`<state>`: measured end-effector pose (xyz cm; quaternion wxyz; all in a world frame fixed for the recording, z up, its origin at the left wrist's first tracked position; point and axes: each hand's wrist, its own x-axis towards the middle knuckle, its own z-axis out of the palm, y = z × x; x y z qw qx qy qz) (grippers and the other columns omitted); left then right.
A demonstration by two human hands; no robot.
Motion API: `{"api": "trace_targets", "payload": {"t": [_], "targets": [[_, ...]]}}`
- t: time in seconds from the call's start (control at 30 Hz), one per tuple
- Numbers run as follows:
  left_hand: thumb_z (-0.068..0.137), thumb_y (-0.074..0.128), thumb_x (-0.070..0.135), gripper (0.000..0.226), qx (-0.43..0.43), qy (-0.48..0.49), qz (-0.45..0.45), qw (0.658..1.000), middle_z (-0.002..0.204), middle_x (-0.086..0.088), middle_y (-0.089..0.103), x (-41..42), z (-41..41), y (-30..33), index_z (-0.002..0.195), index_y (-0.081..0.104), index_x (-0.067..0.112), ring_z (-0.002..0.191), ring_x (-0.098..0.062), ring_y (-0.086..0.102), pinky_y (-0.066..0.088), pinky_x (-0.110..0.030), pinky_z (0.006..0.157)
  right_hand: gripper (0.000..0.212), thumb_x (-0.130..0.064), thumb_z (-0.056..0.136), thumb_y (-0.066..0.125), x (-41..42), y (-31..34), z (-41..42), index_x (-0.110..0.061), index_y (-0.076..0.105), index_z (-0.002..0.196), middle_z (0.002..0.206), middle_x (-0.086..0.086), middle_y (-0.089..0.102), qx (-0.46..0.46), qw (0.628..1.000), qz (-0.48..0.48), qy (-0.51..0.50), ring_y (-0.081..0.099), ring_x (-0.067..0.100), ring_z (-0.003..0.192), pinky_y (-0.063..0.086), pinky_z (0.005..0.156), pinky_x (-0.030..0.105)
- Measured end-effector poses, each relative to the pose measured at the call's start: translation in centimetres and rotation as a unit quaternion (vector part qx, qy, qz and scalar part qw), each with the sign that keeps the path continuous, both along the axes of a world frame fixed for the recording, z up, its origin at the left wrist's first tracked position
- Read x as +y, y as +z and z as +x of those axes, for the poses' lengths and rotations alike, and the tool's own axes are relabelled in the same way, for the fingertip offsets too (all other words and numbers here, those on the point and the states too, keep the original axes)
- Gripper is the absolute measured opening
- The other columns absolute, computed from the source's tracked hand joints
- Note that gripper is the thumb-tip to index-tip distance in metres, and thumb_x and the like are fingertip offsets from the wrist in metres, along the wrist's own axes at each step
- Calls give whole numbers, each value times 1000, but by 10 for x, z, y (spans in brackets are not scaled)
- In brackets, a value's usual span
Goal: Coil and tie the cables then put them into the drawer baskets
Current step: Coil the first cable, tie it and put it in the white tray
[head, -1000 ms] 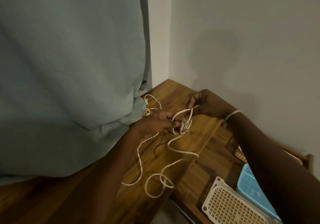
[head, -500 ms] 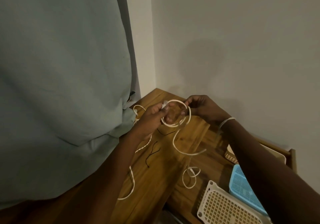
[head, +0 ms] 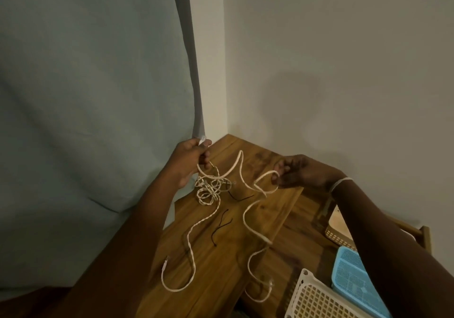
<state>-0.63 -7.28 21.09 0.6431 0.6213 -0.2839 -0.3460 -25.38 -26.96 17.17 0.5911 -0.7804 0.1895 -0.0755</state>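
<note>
Your left hand (head: 190, 160) is raised near frame centre-left, forearm running up from the lower left, bare. Its fingers are curled, thumb and fingertips closed in a pinch on one end of the white cable (head: 242, 185), knuckles turned toward the camera. Your right hand (head: 298, 171) sits to the right at a slightly lower height, well apart from the left, forearm entering from the lower right corner, also bare. Its fingers are curled inward, thumb and forefinger pinching a bend of the same cable. A thin white band (head: 340, 182) circles your right wrist. Both wrists look roughly straight.
</note>
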Motion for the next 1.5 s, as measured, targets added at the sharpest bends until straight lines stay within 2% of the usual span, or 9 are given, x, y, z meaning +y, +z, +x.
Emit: {"api": "trace_targets", "payload": {"t": [0.23,0.37,0.57,0.7,0.9,1.07,1.23,1.37,1.5], "targets": [[101,42,6,26,149,-82,-66,983,61,0,48,-1,-32,9,118,61,12,48,-6,43,41,-17,43,68,-15,83,78,44,15,38,-26,48,143,142,-4,55,27,994,-106,25,54,17,128,48,105,34],[100,43,3,29,214,-90,-96,968,74,-10,63,0,-44,20,123,57,12,63,-15,66,58,-28,54,24,-9,92,69,65,27,56,-13,72,115,110,6,74,-100,981,-158,59,68,21,102,54,94,34],[96,45,52,37,-297,-124,179,930,121,-3,65,12,-36,18,107,71,29,110,-24,62,50,-49,98,23,1,101,46,52,36,58,-5,67,91,71,6,60,-146,987,-38,-56,55,19,63,57,64,34],[93,19,69,71,-253,-233,90,935,106,-1,74,18,-59,30,100,74,23,102,-14,68,49,-38,97,21,-10,104,44,50,44,71,1,61,97,70,5,55,-125,984,-82,-98,50,17,61,48,57,30],[100,47,7,21,-227,-313,-89,918,74,-19,60,19,-73,32,118,56,1,63,-16,64,56,-34,74,21,-15,103,49,55,56,70,-2,62,92,76,13,58,-148,978,-96,-110,55,23,64,48,59,32],[104,38,14,53,-25,-237,-271,933,127,-15,62,-7,-79,53,153,21,26,80,-20,63,46,-31,62,13,-5,98,56,99,46,85,-16,62,98,82,6,71,-100,993,32,-47,71,22,78,61,69,33],[106,35,21,54,-364,-83,-161,914,130,8,62,-14,-58,65,155,12,25,96,-12,71,51,-14,71,4,-10,90,70,97,50,81,-10,68,86,77,6,71,3,991,-54,125,68,18,72,58,77,36],[101,36,30,48,-537,-85,53,837,114,4,70,-13,-28,48,147,23,41,104,-24,66,44,-60,100,5,-6,89,70,71,59,66,-2,69,90,82,23,70,-3,988,-136,69,66,21,69,57,75,41],[103,39,35,29,-420,-170,111,885,91,-10,70,-4,-39,44,128,51,25,74,-15,67,56,-50,87,14,-17,92,70,51,83,58,-4,75,92,83,20,73,-69,968,-241,-30,69,32,71,59,73,39]]}}
